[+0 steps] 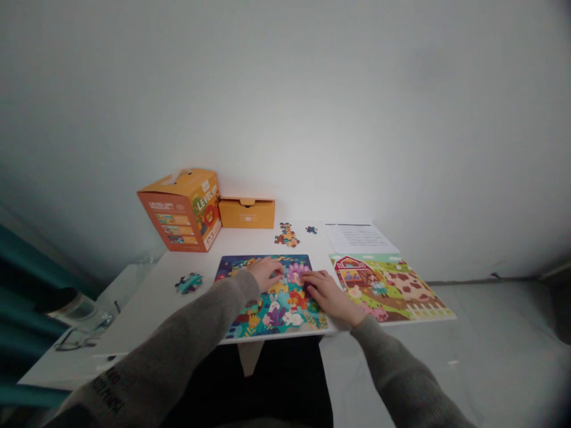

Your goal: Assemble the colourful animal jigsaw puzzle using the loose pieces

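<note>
A colourful animal jigsaw puzzle point(276, 321) lies on the white table in front of me, its surface mostly filled with picture. My left hand point(266, 273) rests across its upper middle, palm down, fingers bent and pointing right; I see nothing held in it. Over the right edge of the puzzle lies my right hand point(328, 294), its fingers reaching left and touching the surface near a pink, round-tailed figure. The fingers are loosely apart, with no piece visible between them. Part of the picture is covered by both hands.
A farm picture board point(388, 288) lies to the right, below a printed sheet point(359, 239). Loose puzzle pieces form piles at the back point(288, 238), at the left point(190, 283) and a small blue one point(311, 230). An orange puzzle box point(182, 214) and a smaller orange box point(247, 214) stand behind.
</note>
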{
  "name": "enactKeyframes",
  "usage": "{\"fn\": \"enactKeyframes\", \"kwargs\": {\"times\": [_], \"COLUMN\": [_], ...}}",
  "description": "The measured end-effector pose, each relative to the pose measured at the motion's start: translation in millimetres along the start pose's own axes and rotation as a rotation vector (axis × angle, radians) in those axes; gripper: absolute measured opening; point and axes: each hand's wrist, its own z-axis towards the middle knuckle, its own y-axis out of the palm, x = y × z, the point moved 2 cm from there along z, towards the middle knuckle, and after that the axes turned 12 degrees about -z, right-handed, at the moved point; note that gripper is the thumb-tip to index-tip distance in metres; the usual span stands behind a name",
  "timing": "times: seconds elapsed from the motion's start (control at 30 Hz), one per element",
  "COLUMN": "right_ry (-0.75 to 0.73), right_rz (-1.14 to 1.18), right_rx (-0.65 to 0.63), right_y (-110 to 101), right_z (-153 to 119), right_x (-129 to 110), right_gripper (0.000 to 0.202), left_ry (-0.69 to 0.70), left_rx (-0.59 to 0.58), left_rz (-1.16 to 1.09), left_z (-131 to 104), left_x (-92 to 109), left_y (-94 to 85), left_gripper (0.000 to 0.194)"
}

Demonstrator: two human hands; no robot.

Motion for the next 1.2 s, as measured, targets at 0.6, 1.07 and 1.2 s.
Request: {"fn": "enactKeyframes", "kwargs": {"times": [0.6,1.07,1.2], "right_ry": [-0.05,-0.057,-0.058], "right_rz": [-0.25,-0.272,-0.272], "right_rx": [-0.13,-0.103,-0.115], "right_y": [26.2,27.3,28.0], "right_z": [-3.2,-4.0,-3.7], "right_x": [-11.1,-10.6,-10.1], "right_gripper": [0.06,0.06,0.061], "left_ry": [0.224,0.125,0.13], "left_rx": [-0.072,0.003,-0.014], "left_rz": [0.225,0.138,0.099], "left_z": [-23.9,-21.3,-19.8], "left_x": [34.5,30.0,26.4], "left_y": [18.9,26.9,27.5], "left_gripper": [0.014,0.042,0.042]}}
